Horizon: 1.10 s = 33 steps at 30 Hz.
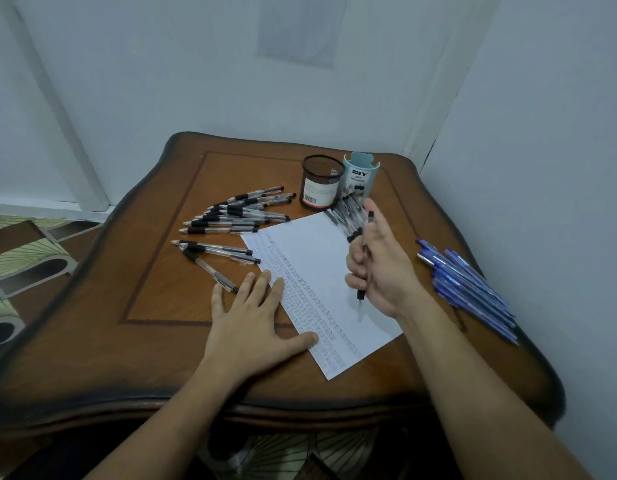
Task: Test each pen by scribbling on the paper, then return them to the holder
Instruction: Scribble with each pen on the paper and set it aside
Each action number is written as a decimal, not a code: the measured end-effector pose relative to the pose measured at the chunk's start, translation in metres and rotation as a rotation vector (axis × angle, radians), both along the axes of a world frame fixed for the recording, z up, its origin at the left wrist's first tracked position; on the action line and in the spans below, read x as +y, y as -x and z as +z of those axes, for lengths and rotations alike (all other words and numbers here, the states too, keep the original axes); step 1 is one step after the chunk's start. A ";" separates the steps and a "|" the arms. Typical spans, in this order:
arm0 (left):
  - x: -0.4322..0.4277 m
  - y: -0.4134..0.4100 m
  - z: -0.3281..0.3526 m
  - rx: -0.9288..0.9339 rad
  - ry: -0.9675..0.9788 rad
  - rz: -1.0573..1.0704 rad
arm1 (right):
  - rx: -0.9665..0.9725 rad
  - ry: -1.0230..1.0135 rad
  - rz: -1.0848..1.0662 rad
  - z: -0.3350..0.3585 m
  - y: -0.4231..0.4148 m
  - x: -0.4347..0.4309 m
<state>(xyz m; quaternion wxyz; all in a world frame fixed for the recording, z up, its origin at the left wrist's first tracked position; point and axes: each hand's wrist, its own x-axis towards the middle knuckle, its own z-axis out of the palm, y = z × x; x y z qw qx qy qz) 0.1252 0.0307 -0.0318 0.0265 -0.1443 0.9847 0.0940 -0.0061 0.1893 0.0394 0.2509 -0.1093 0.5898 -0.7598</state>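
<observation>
A white sheet of paper [321, 258] lies slanted on the wooden table [154, 341], its left strip covered in rows of scribbles. My left hand [255, 323] lies flat with spread fingers on the paper's left edge. My right hand [383, 265] grips a black pen [361, 292] upright, its tip just above the paper. Several black pens [231, 216] lie fanned out left of the sheet. More black pens [348, 213] lie behind my right hand. A black mesh holder [321, 183] and a light blue holder [360, 178] stand at the back.
Several blue pens [470, 285] lie in a pile near the table's right edge, close to the wall. The table stands in a corner with walls behind and to the right. Patterned floor shows at the left.
</observation>
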 end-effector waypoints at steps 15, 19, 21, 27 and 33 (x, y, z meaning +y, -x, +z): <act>0.001 -0.002 -0.002 0.025 0.014 -0.009 | -0.033 -0.046 0.051 -0.031 -0.017 0.023; 0.001 -0.002 -0.002 0.021 0.014 -0.010 | 0.099 -0.172 0.050 -0.049 -0.022 0.038; 0.001 -0.001 -0.002 0.024 0.015 -0.010 | 0.156 -0.185 0.061 -0.053 -0.025 0.041; 0.001 -0.002 -0.003 0.036 0.010 -0.008 | 0.270 -0.325 0.118 -0.049 -0.036 0.038; 0.001 -0.001 -0.003 0.028 0.011 -0.005 | 0.422 -0.461 0.092 -0.059 -0.034 0.042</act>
